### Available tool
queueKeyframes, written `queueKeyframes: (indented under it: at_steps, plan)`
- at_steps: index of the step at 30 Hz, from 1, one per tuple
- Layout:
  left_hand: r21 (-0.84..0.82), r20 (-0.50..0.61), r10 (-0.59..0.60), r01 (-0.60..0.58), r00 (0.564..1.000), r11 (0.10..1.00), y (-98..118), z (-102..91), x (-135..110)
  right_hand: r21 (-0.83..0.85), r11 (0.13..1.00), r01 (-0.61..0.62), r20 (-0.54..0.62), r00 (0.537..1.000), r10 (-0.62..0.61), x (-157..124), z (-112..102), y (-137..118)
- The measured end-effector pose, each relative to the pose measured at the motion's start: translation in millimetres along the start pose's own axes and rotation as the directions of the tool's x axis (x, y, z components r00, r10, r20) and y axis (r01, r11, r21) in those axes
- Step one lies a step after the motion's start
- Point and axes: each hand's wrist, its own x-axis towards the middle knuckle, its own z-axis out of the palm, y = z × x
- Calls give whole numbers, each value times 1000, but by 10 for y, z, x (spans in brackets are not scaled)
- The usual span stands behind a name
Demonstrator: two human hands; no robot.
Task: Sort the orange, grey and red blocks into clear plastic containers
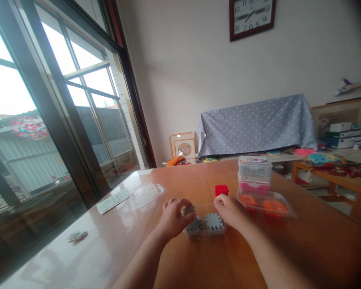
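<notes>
A clear plastic container sits on the table before me, with grey notched foam-like blocks in it. My left hand is at its left side, thumb and fingers curled around a grey notched block above the others. My right hand is closed at the container's far right corner, fingertips pinched at the rim; the exact contact is partly hidden. Just beyond those fingers shows a red notched block, its lower part hidden by the hand.
Right of my hand lies a clear tray with orange notched blocks. Behind it stand stacked plastic boxes. At left are a clear lid, a printed sheet and a small crumpled item on the wooden table.
</notes>
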Motion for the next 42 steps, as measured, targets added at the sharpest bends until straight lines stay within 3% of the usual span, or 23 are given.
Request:
queueKeyframes:
  at_steps: [4, 13, 21, 31, 42]
  plan:
    - [-58, 37, 64, -62, 997, 996, 146, 39, 67, 0, 1000, 6, 5, 1000, -6, 12, -19, -3]
    - [-33, 158, 167, -164, 973, 986, 458, 405, 207, -10, 1000, -15, 17, 1000, 15, 22, -38, 14]
    - [-50, 192, 134, -126, 972, 991, 342, 458, 191, -41, 999, -10, 10, 1000, 11, 23, -63, 6]
    - [21, 241, 63, -70, 968, 997, 403, 443, 205, -25, 999, -27, 20, 999, 28, 13, -71, -9]
    - [121, 313, 109, -153, 944, 981, 382, 508, 365, -13, 1000, -26, 22, 999, 26, 22, -83, 1]
